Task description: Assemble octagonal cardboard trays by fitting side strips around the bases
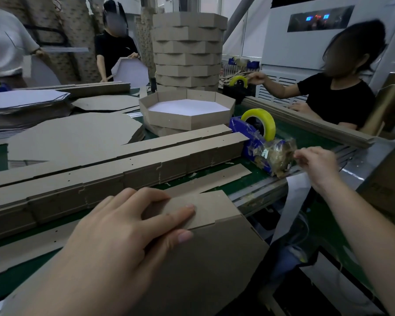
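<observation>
1. Left hand [123,236] lies flat on the near brown corrugated-cardboard octagonal tray [214,258]. The fingers are straight and spread, pressing on the overlapping end flap of the tray's side strip [208,204]. Nothing is gripped.
2. Right hand [317,166] reaches to the front of the blue plastic tape dispenser [240,128]. Its fingertips are pinched together on the tape end at the cutter. The film is too clear to trace.
3. Location: the tray stands tilted at the near edge of the green table [260,176], an outer wall facing up under the palm.
4. Handling, as a judgement: the tray looks light and stiff across its flat panels but weak at the scored folds. The unfixed joint will likely spring open if the pressure comes off.
5. Best hold, as a judgement: press flat over the overlap, as it is now. Hold on a panel, never on a crease, because the edges crush easily.
6. The yellow-cored roll of clear tape [258,112] sits on the dispenser, and a wad of spent tape [276,156] clings to its front.
7. For reference, a finished brown octagonal tray with a white base [187,122] sits beyond the long stack of flat brown side strips [123,160].
8. Writing: a small label on the wad is too small to read. The cardboard shows no print or brand.
</observation>
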`<state>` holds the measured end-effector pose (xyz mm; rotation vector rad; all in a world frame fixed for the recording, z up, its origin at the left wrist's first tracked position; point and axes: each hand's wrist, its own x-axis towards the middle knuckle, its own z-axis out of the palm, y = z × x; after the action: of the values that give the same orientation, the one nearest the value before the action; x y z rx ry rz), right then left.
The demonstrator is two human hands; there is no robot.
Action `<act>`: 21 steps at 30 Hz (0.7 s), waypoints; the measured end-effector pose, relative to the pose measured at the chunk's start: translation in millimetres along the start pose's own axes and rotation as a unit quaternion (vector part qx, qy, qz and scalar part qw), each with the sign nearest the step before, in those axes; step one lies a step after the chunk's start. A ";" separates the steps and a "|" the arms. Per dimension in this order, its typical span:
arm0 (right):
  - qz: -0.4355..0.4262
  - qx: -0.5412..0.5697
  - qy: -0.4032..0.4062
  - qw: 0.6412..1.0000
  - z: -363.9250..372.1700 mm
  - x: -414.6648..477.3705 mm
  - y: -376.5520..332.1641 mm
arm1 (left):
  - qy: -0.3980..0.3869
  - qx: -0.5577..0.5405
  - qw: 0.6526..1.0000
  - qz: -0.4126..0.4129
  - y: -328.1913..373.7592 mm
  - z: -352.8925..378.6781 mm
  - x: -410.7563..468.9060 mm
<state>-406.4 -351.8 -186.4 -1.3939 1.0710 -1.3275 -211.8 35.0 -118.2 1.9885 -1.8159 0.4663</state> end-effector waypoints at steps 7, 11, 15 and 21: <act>-0.089 -0.328 0.085 0.937 -8.2 -32.2 6.6 | 0.003 0.000 1.000 0.006 0.0 -0.6 -0.9; -0.204 -0.286 0.071 0.933 11.7 -78.1 -21.5 | 0.007 -0.001 1.000 0.005 -0.8 0.4 0.5; -0.201 -0.123 -0.063 0.970 37.7 -153.5 -68.0 | 0.003 -0.007 1.000 0.008 0.8 1.0 0.2; -0.135 0.050 -0.224 0.964 54.9 -256.2 -102.4 | 0.002 -0.004 1.000 0.004 1.2 0.6 -0.2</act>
<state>-363.1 -77.4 -142.0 -1.7017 0.5186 -1.1540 -213.0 34.8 -118.6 1.9741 -1.8210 0.4646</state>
